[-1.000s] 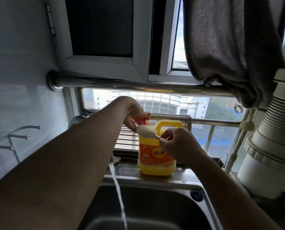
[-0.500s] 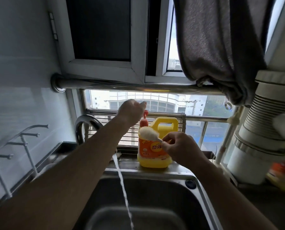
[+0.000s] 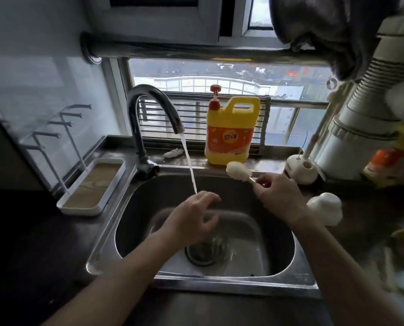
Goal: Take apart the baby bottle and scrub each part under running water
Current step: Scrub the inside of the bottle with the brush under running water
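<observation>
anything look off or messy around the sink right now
Nothing looks spilled or broken. Two small things stand out: a crumpled white scrap lies loose on the ledge between the tap and the detergent bottle, and a few dark specks sit near the front of the sink.

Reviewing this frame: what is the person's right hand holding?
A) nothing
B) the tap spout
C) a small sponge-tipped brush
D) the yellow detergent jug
C: the right hand pinches the thin handle of the sponge-tipped brush, its pale head raised in front of the detergent jug. The jug stands untouched on the ledge, and the left hand is empty and open under the water.
</observation>
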